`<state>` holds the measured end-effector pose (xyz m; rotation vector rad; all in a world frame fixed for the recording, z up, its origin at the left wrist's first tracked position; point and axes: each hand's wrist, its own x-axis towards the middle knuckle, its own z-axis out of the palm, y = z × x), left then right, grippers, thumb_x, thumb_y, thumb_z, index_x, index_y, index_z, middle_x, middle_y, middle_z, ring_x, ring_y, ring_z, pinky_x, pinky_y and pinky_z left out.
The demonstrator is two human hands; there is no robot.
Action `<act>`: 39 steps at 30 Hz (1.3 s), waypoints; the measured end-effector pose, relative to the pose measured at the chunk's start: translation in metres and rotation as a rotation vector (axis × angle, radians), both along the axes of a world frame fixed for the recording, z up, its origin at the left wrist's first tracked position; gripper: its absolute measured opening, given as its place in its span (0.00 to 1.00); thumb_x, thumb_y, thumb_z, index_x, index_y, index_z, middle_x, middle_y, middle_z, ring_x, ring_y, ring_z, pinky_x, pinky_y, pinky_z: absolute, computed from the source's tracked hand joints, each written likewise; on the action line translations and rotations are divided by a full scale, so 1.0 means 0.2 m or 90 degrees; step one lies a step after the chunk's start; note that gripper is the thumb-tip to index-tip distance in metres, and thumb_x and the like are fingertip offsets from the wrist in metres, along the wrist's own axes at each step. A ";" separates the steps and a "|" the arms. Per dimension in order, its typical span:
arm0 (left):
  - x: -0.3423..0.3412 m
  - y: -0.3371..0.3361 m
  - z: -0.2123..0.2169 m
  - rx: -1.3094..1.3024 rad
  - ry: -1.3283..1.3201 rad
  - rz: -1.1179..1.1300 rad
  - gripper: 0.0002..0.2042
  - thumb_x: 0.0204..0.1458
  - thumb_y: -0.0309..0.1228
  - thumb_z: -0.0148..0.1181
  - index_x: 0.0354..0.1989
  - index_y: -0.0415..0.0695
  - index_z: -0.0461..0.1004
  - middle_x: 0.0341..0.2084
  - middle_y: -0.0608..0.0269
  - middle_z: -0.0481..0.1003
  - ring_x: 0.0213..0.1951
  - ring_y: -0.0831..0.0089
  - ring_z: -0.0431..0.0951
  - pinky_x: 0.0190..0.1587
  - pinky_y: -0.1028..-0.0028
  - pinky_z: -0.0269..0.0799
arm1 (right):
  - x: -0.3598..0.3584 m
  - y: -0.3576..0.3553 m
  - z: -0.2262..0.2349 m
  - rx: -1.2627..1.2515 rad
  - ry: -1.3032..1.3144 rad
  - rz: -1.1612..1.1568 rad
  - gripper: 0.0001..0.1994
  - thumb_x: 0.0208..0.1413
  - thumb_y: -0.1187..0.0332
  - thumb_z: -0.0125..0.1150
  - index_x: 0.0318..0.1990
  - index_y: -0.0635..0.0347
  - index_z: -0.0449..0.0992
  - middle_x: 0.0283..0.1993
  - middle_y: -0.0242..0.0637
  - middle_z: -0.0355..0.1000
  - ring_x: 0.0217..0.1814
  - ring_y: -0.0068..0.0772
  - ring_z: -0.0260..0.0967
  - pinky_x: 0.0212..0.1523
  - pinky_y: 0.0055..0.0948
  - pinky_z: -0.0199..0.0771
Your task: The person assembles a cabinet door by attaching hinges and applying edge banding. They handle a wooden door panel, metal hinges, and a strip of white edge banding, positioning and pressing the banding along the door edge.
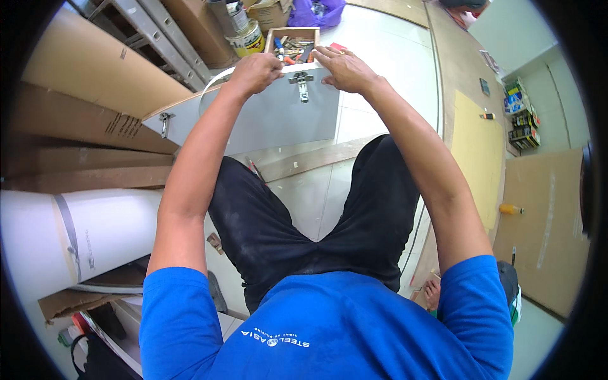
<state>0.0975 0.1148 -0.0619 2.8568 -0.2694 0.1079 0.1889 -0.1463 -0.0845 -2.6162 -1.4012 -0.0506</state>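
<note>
your left hand (pixel 255 71) is clenched on the top edge of the flat grey panel with metal hinges (pixel 278 117), standing on the floor; your right hand (pixel 345 68) lies open on it. one hinge seems mounted, more probably remain.

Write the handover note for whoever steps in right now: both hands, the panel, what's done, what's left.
Left hand: closed on the top edge of the grey panel, which stands upright on the floor.
Right hand: flat on the same top edge, fingers spread.
Metal hinge: already on the panel, between the hands; a second one sits farther left.
Wooden box of tools: just behind the panel.
Left: cannot tell from this view; the panel is only being steadied.
</note>
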 end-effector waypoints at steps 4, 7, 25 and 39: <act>0.01 0.02 -0.01 0.062 -0.059 -0.063 0.11 0.56 0.36 0.67 0.44 0.46 0.86 0.36 0.58 0.82 0.40 0.51 0.79 0.51 0.58 0.72 | -0.07 0.06 -0.09 -0.010 -0.029 -0.026 0.38 0.64 0.51 0.63 0.76 0.54 0.56 0.81 0.43 0.50 0.82 0.46 0.50 0.79 0.49 0.52; 0.01 0.03 -0.03 0.064 -0.073 -0.070 0.11 0.56 0.36 0.68 0.44 0.46 0.86 0.36 0.59 0.83 0.40 0.53 0.78 0.50 0.60 0.73 | -0.09 0.05 -0.10 -0.035 -0.040 -0.052 0.39 0.64 0.50 0.62 0.77 0.50 0.54 0.82 0.38 0.49 0.83 0.44 0.47 0.80 0.52 0.48; -0.01 0.13 -0.09 -0.209 0.011 0.029 0.17 0.54 0.28 0.70 0.53 0.43 0.81 0.40 0.59 0.84 0.41 0.63 0.83 0.48 0.66 0.77 | -0.07 0.28 -0.11 0.328 0.276 -0.120 0.21 0.57 0.56 0.70 0.57 0.48 0.82 0.51 0.44 0.82 0.54 0.46 0.79 0.57 0.42 0.76; -0.11 0.31 -0.02 -0.201 0.021 0.037 0.13 0.55 0.33 0.72 0.47 0.42 0.84 0.35 0.57 0.84 0.38 0.66 0.82 0.44 0.67 0.76 | -0.17 0.43 -0.13 0.305 0.109 -0.018 0.19 0.54 0.60 0.73 0.54 0.46 0.84 0.47 0.42 0.82 0.47 0.50 0.80 0.51 0.42 0.78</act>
